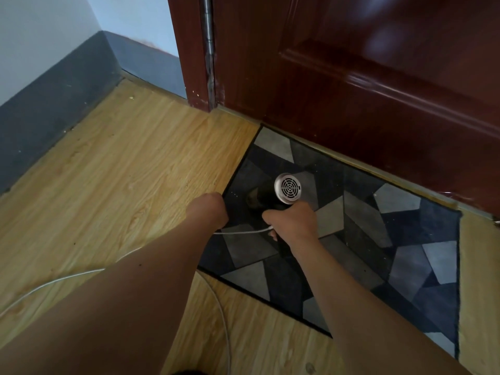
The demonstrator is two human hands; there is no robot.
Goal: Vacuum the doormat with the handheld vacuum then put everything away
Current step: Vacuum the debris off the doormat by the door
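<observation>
The doormat (359, 220), patterned in grey and dark blue shapes, lies on the wood floor against the door. My right hand (293, 221) grips the dark handle of the handheld vacuum (287, 188). The vacuum's round silver vent faces up at me and its nozzle end points down onto the mat's left part. A white cord (243, 231) leaves the handle and runs left across the floor. My left hand (209, 211) rests at the mat's left edge, bent at the wrist. Its fingers are folded under and hidden.
A dark red door (378, 85) and its frame (193, 50) stand right behind the mat. A grey skirting (54, 104) runs along the left wall into the corner. The white cord loops over the wood floor (121, 163) by my left forearm.
</observation>
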